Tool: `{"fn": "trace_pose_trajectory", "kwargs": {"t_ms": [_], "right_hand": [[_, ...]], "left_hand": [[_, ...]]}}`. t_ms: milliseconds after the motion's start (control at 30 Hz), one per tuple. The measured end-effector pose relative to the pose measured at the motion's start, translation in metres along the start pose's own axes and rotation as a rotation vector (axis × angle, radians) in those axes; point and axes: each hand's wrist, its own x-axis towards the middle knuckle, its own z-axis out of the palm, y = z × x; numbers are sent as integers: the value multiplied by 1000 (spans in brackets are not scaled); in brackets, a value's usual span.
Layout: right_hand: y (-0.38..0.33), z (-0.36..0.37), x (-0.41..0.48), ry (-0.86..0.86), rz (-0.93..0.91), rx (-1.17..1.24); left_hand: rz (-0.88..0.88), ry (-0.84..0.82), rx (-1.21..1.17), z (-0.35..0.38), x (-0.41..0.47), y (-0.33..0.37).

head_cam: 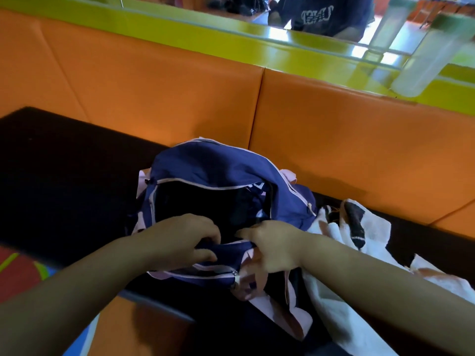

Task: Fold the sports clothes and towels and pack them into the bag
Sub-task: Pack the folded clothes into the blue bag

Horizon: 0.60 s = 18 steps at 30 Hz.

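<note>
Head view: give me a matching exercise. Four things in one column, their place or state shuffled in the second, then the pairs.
1. bag
2. towel
3. bottle
4. left hand

A. at the top right, by the green ledge
B. grips the bag's near rim
C. unzipped, mouth open, on the dark surface
D. white, crumpled, right of the bag

Pairs: 1-C, 2-D, 3-A, 4-B

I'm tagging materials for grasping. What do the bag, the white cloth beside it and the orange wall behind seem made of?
The bag looks like thin nylon or polyester: faint sheen, soft slumping creases. The white cloth seems cotton or terry, matte and rumpled; blur hides its weave. The orange wall looks like padded vinyl: smooth, glossy, seamed.
</note>
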Motion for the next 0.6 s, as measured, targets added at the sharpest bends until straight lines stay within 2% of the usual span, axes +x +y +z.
{"fn": "trace_pose_trajectory", "kwargs": {"t_ms": [100,300,433,600], "right_hand": [[0,-5,2,-58,74,-86],[-2,-5,-1,9,110,11],[4,-10,-16,145,80,155],[18,-16,-53,328,232,220]], "left_hand": [[-11,35,22,-3,-2,1],[-50,20,44,-8,2,-7],[-43,24,0,-12,10,-8],[40,78,34,-24,33,1]]}}
